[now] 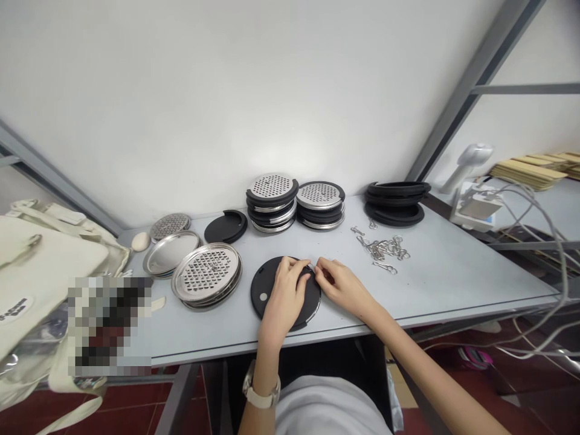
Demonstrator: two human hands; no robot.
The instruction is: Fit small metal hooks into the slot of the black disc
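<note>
A black round holder (267, 308) with a light round spot lies flat near the table's front edge. Over its top lies my left hand (287, 290), fingers bent and closed near the far right rim, steadying it. My right hand (335, 281) meets the left at that rim, thumb and fingertips pinched around a small silvery piece (311, 266), which looks like a metal clip and is mostly hidden. To the right, a loose heap of metal clips (383, 249) is spread on the table.
Perforated metal grater discs (206, 275) and plain-looking metal discs (172, 252) are stacked at left. Behind stand two stacks of holders with discs (272, 205) (321, 205), a lone black holder (224, 228) and stacked black holders (395, 205). A bag (49, 260) lies left; cables (562, 260) hang right.
</note>
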